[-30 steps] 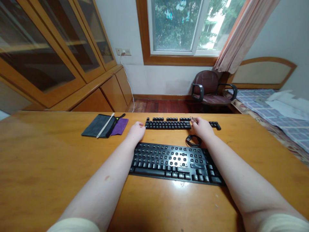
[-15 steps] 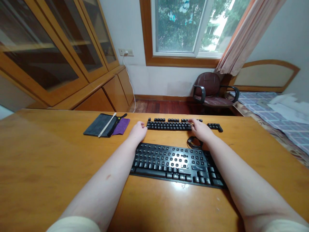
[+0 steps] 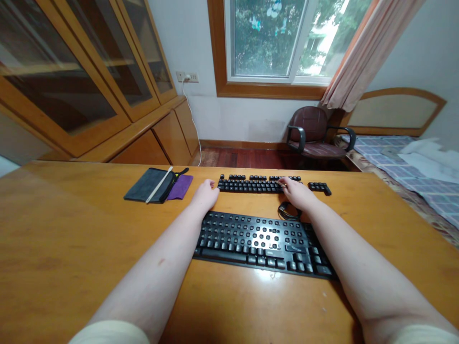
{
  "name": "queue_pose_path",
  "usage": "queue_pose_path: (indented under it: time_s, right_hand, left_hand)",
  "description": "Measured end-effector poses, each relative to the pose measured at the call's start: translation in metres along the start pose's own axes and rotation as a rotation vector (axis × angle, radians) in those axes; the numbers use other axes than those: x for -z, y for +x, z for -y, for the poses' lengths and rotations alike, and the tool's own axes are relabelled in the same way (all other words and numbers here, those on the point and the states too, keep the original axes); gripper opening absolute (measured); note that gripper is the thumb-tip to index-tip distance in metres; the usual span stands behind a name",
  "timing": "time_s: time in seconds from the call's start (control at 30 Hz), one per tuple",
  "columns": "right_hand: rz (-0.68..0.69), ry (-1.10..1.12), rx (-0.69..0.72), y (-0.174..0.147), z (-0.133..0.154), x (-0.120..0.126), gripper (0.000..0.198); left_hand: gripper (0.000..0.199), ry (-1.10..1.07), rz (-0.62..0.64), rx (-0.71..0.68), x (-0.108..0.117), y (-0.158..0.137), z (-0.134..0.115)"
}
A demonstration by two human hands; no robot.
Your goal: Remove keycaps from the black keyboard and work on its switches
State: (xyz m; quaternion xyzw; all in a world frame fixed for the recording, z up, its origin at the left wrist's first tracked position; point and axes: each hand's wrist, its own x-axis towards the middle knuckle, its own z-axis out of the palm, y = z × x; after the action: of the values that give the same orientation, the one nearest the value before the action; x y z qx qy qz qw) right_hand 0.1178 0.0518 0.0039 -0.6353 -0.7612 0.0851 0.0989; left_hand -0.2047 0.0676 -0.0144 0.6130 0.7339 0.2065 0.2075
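Note:
Loose black keycaps (image 3: 249, 186) lie in rows near the far edge of the wooden desk. At the left end of these rows is my left hand (image 3: 205, 195), its thumb beside the end keycap and its fingers slightly apart. My right hand (image 3: 294, 191) reaches the right end of the longer rows, finger and thumb closed around a keycap there; the fingers partly hide it. Nearer to me, under my forearms, lies a black keyboard (image 3: 233, 234). Its upper rows are bare switches, while keycaps remain on the lower rows and part of the right side.
A coiled black cable (image 3: 288, 211) sits just below my right hand. To the left are a dark grey zip pouch (image 3: 141, 186), a white stick (image 3: 159, 185) across it and a purple cloth (image 3: 182, 187). A separate group of keycaps (image 3: 319, 187) lies farther right. Beyond the desk stands a chair (image 3: 310, 126).
My right hand has shifted very slightly left and down along the keycap rows. My left hand stays almost in place, and the keyboard has not moved.

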Motion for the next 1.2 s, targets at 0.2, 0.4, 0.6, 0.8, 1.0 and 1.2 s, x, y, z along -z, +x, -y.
queue_pose_path:
  time_s: [0.2,0.4,0.6,0.8,1.0,1.2]
  right_hand:
    - [-0.010,0.008,0.002,0.001,-0.001,-0.001,0.030]
    - [-0.011,0.015,-0.011,0.000,0.000,0.000,0.029]
    - [-0.021,0.013,-0.008,-0.001,0.002,0.001,0.031]
    - [-0.043,0.004,-0.006,-0.002,0.006,0.003,0.033]
    - [-0.030,-0.007,0.033,-0.003,0.010,0.005,0.033]
    - [-0.033,-0.015,0.057,-0.002,0.010,0.002,0.034]
  left_hand:
    - [0.034,-0.002,0.008,0.006,0.001,0.000,0.000]
    - [0.034,-0.004,0.008,-0.002,0.000,0.000,0.000]
    - [0.034,-0.003,0.003,-0.007,-0.001,0.001,0.000]
    - [0.035,-0.006,-0.001,-0.010,-0.003,0.002,0.001]
    - [0.034,-0.014,-0.003,-0.015,-0.004,0.003,0.003]
    - [0.033,-0.026,0.008,-0.015,-0.002,0.001,0.001]
